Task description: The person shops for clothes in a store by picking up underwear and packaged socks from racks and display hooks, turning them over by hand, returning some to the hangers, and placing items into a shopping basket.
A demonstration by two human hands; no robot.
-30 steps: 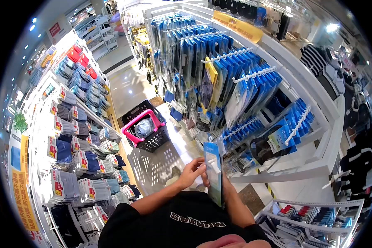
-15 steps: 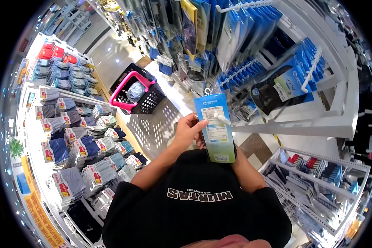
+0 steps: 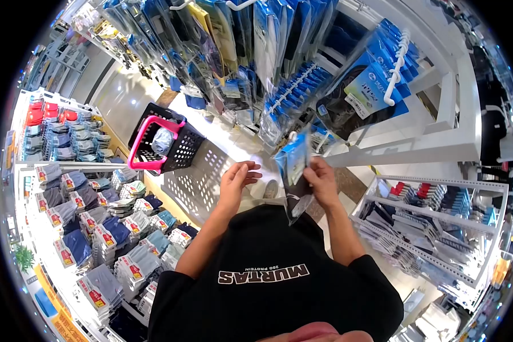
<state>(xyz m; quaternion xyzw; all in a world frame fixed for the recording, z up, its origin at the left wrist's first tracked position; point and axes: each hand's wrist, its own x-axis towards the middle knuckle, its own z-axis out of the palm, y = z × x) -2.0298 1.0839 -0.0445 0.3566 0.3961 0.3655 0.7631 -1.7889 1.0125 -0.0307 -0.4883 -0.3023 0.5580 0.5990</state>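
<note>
My right hand (image 3: pixel 321 181) grips the edge of a packaged garment (image 3: pixel 295 179), a dark folded item in clear plastic with a blue card. The pack is turned nearly edge-on in front of my shirt. A little to its left, my left hand (image 3: pixel 237 178) is held in the air with fingers apart and slightly bent, touching nothing. Just beyond the pack hang similar blue-carded packs (image 3: pixel 293 88) on white hooks. One larger pack with a dark item (image 3: pixel 353 102) hangs on a white hook (image 3: pixel 397 68) at the right.
A black shopping basket (image 3: pixel 179 149) with a pink handle stands on the floor, a light blue item inside. Stacked folded goods (image 3: pixel 105 228) with red-and-white labels fill the left shelves. A white rack frame (image 3: pixel 404 149) juts out at right, above a low bin (image 3: pixel 433 228) of packets.
My left hand has let go of the pack and moved left. My right hand has turned the pack from its card side to nearly edge-on. The view has shifted right.
</note>
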